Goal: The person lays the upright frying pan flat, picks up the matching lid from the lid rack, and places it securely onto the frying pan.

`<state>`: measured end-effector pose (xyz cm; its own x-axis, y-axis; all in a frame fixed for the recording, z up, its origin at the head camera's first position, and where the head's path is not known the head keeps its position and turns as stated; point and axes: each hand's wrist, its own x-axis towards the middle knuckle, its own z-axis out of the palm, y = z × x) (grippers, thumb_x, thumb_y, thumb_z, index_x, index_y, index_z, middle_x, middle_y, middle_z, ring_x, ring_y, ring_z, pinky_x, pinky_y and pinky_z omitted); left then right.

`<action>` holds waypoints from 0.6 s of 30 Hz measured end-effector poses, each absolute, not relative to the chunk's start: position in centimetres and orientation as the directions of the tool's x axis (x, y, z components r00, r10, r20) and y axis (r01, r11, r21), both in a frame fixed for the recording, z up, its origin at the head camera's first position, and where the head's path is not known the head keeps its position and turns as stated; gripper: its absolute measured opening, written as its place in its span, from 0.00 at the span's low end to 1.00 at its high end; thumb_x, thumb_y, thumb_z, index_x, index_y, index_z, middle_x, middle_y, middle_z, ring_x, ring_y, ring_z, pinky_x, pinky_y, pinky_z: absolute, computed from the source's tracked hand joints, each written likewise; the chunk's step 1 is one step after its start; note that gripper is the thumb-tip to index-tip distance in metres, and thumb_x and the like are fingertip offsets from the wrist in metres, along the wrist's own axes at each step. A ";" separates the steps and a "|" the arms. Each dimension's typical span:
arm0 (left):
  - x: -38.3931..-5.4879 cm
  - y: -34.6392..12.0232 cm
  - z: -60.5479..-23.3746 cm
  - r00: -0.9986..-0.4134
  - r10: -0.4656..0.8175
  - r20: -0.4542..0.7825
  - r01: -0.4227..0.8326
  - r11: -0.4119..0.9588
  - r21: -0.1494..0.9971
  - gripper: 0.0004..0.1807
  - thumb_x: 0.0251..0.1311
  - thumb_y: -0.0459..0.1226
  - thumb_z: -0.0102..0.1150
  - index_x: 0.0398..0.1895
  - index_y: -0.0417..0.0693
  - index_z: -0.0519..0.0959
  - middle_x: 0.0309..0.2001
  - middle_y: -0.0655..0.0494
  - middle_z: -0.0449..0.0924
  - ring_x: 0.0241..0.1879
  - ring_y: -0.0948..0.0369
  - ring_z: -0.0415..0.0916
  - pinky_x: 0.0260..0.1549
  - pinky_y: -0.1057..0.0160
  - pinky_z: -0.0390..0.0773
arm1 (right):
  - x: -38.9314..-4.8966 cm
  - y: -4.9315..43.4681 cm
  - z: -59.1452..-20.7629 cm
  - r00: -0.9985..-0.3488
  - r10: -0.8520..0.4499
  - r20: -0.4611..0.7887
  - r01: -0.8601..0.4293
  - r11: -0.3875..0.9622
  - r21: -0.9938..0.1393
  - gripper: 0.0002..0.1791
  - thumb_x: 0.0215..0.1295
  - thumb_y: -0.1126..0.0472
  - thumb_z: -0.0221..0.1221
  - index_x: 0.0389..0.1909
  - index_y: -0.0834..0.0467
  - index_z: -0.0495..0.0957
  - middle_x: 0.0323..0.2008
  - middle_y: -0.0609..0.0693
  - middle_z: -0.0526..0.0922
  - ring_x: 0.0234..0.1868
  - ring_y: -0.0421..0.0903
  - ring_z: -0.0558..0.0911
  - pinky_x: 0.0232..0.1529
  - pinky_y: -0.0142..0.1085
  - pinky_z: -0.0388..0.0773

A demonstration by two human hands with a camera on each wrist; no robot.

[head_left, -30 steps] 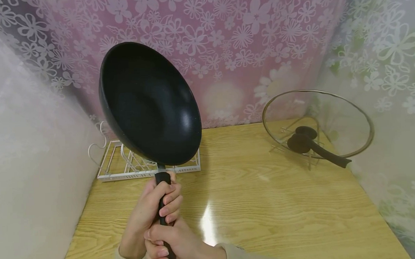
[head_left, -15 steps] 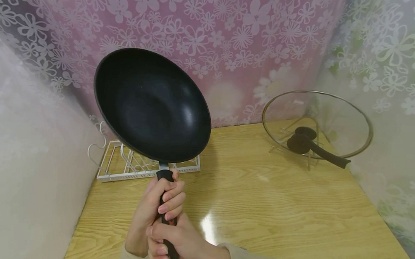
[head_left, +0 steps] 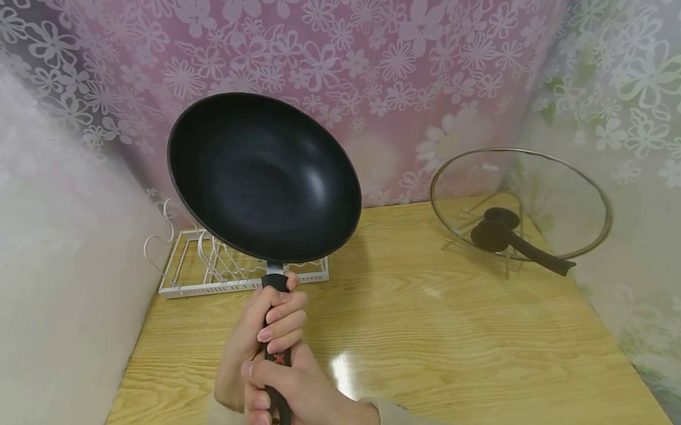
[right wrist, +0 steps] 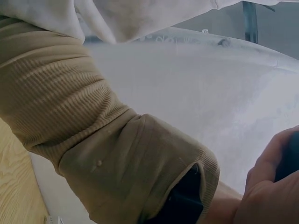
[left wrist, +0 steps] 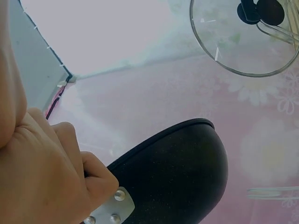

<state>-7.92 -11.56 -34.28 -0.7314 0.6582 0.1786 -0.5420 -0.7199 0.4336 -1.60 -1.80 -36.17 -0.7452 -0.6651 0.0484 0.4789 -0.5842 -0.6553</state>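
Observation:
A black wok (head_left: 266, 177) with a deep, shiny dark inside is held up in the head view, its bowl away from the person. My left hand (head_left: 266, 331) wraps the black handle (head_left: 278, 355) just below the metal neck. Lower down, my right hand (head_left: 301, 389) grips the same handle near its ringed end, thumb across the front. In the left wrist view, the left hand (left wrist: 56, 172) is close beside the riveted bracket (left wrist: 114, 205), with the wok's outer wall (left wrist: 182, 172) beyond. A tan sleeve (right wrist: 126, 144) fills much of the right wrist view.
Behind the wok, a white wire rack (head_left: 208, 286) stands at the table's back left, partly hidden. At the right, a glass lid (head_left: 565, 192) with a dark handle leans on a small wire stand (head_left: 508, 266). Flowered sheets (head_left: 369, 67) enclose the wooden table (head_left: 435, 347).
The wok has shifted right and slightly down, turning its inside more toward the head camera. Both hands have moved a little right with the handle, and their grips look the same.

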 end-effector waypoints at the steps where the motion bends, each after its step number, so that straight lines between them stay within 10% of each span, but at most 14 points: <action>1: -8.0 -11.5 -34.4 -0.727 0.662 0.182 -0.552 -0.721 0.418 0.17 0.66 0.27 0.19 0.43 0.45 0.63 0.20 0.62 0.46 0.12 0.70 0.43 0.13 0.76 0.69 | -1.7 -1.9 -36.2 -0.750 -0.659 0.063 0.466 -0.593 -0.656 0.18 0.69 0.66 0.48 0.20 0.67 0.57 0.15 0.42 0.68 0.13 0.37 0.68 0.19 0.29 0.75; 8: -8.7 -11.3 -35.4 -0.682 0.682 0.265 -0.631 -0.732 0.257 0.12 0.66 0.27 0.27 0.44 0.43 0.64 0.21 0.63 0.46 0.13 0.71 0.46 0.15 0.74 0.71 | -2.2 -1.9 -36.5 -0.755 -0.643 0.129 0.418 -0.623 -0.661 0.12 0.70 0.68 0.46 0.24 0.59 0.64 0.15 0.43 0.68 0.13 0.37 0.72 0.20 0.31 0.80; 18: -9.9 -10.7 -36.2 -0.609 0.704 0.366 -0.742 -0.669 0.050 0.07 0.67 0.25 0.36 0.44 0.40 0.63 0.21 0.63 0.48 0.12 0.71 0.47 0.14 0.75 0.67 | -2.8 -1.5 -36.9 -0.769 -0.616 0.173 0.319 -0.604 -0.731 0.22 0.71 0.67 0.50 0.24 0.80 0.55 0.17 0.44 0.74 0.18 0.37 0.78 0.24 0.32 0.82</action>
<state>-9.89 -10.70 -36.22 -0.6092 0.7037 0.3657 -0.7420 -0.6686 0.0504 -2.84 -1.50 -36.86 -0.7689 -0.6155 0.1732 0.3186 -0.6036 -0.7308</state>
